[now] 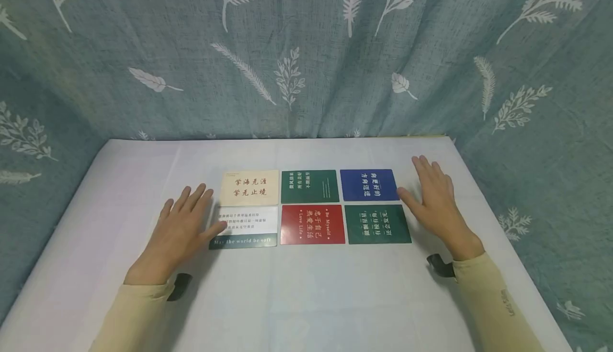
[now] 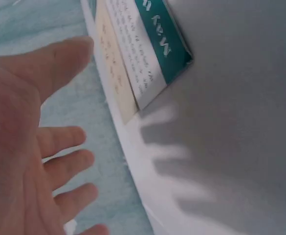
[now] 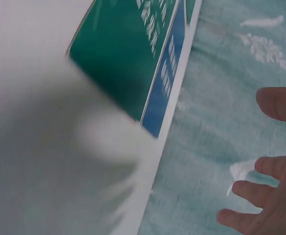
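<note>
- Six cards lie flat in a two-by-three grid on the white desk (image 1: 306, 288).
- Left hand (image 1: 179, 229): fingers straight and spread, thumb touching the white-and-green card (image 1: 245, 228).
- Right hand (image 1: 436, 200): fingers straight, holding nothing, just beside the blue card (image 1: 369, 184) and dark green card (image 1: 378, 224).
- Judged: thin, light, stiff, slick cards; lift from an outer edge or slide off.

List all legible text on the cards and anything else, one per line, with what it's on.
"学海无涯 学无止境": cream card, back left.
"May the world be soft": green strip of the white card, front left; its Chinese lines are too small to read.
"Be Myself" and "Love Life": red card, turned sideways; its Chinese is too blurred.
Back green card, blue card, front green card: white Chinese, not legible.
Right sleeve: small print, unreadable.
</note>
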`<state>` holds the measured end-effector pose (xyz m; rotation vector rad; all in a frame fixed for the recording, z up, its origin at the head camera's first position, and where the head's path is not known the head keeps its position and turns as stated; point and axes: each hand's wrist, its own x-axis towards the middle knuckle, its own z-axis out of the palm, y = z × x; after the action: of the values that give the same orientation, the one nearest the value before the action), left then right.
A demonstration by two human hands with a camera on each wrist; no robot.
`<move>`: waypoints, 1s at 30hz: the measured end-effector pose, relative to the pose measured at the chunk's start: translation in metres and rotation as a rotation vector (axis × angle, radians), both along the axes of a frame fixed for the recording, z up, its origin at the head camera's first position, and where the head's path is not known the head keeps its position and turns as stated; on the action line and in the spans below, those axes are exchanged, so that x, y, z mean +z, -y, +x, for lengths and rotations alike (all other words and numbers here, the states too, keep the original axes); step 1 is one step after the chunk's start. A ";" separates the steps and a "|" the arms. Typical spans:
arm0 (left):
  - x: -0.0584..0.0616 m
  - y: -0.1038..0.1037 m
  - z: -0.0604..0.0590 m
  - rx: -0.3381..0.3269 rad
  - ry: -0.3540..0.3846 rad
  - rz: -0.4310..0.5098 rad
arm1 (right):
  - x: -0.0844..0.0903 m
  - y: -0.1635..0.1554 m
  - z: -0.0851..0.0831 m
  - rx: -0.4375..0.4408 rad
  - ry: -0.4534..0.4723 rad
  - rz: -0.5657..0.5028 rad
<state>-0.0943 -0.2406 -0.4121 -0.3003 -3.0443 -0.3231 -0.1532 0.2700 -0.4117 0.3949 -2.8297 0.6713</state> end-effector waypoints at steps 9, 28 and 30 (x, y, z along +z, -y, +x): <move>0.000 0.006 0.002 -0.109 -0.139 0.037 | -0.005 0.043 -0.001 0.079 -0.011 0.043; 0.001 -0.001 0.013 0.069 0.034 0.009 | -0.005 0.170 0.024 0.331 0.185 -0.007; 0.002 -0.002 0.013 0.098 0.068 0.014 | -0.005 0.184 0.027 0.349 0.201 0.021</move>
<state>-0.0808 -0.2386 -0.4098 -0.1416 -3.1080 -0.3551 -0.1258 0.0861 -0.4171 0.8859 -2.9864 0.7854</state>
